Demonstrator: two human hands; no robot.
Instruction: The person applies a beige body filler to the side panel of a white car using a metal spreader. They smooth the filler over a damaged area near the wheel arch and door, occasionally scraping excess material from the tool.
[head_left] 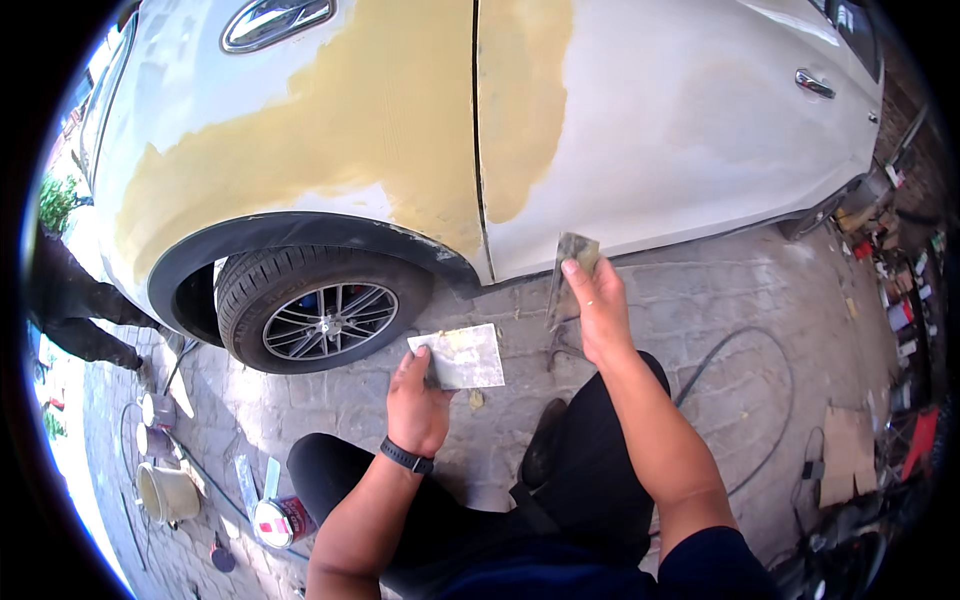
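My left hand [418,400] grips a rectangular pale grey plate [465,355] with smears of yellowish paste on it. Held upright in my right hand [600,305] is a thin, stained flat spreader [578,247], its top edge near the door's lower part. In front of me stands a white car with broad yellow patches of filler [390,120] across the fender and the edge of the door [680,130], above a wheel with a silver rim [330,322].
At left are a person's dark-trousered legs [80,330], a bucket [167,492], cans [283,520] and flat strips. A hose [760,340] loops on the paved ground. Cardboard [845,455] and cluttered items line the right side.
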